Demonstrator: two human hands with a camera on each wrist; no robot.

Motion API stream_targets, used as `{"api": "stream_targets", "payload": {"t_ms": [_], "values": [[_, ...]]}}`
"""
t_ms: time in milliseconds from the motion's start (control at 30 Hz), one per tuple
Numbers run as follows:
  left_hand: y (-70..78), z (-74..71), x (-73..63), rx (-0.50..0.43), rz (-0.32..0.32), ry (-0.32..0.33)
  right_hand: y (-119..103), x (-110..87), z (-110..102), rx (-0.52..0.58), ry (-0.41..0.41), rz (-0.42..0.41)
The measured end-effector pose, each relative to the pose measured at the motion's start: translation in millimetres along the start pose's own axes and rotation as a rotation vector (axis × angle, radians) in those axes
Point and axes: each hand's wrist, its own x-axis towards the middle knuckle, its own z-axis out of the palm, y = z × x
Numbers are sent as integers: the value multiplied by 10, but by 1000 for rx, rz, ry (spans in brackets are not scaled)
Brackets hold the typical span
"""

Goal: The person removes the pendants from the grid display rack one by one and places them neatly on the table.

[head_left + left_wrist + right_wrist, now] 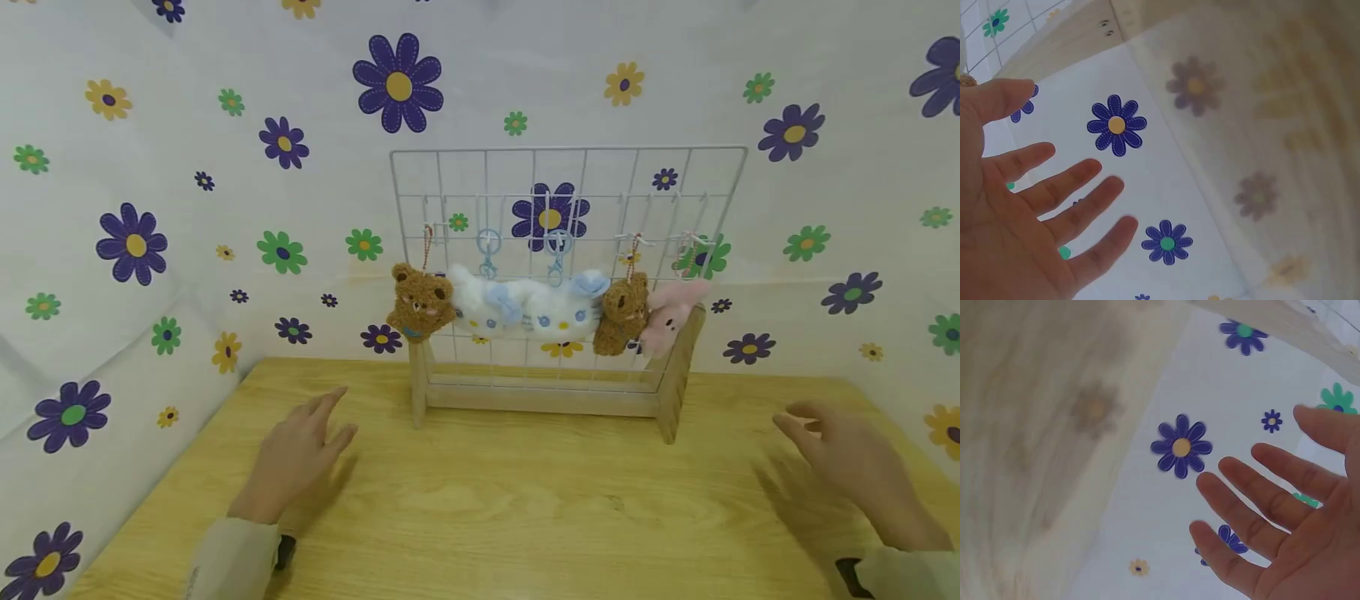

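On either side of the rack (542,398), the left hand (294,450) and right hand (853,460) spread loosely, empty.

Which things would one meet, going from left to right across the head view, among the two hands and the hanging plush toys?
Left hand, left brown bear, left white plush, right white plush, right brown bear, pink plush, right hand.

Left hand (1013,228) and right hand (1310,540) cut off by their wrist views' edges
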Motion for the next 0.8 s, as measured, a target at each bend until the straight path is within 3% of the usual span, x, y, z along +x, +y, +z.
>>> {"api": "stream_targets", "payload": {"t_ms": [133, 300, 433, 600, 800], "values": [[106, 34, 175, -166, -68, -40, -42, 41, -71, 185, 74, 48], [218, 73, 391, -368, -82, 5, -143, 112, -202, 503, 43, 142], [246, 111, 473, -493, -100, 35, -261, 210, -273, 703, -1, 117], [247, 162, 538, -551, -116, 63, -356, 285, -305, 835, -53, 75], [318, 189, 609, -633, -138, 88, -399, 312, -338, 907, -65, 53]]}}
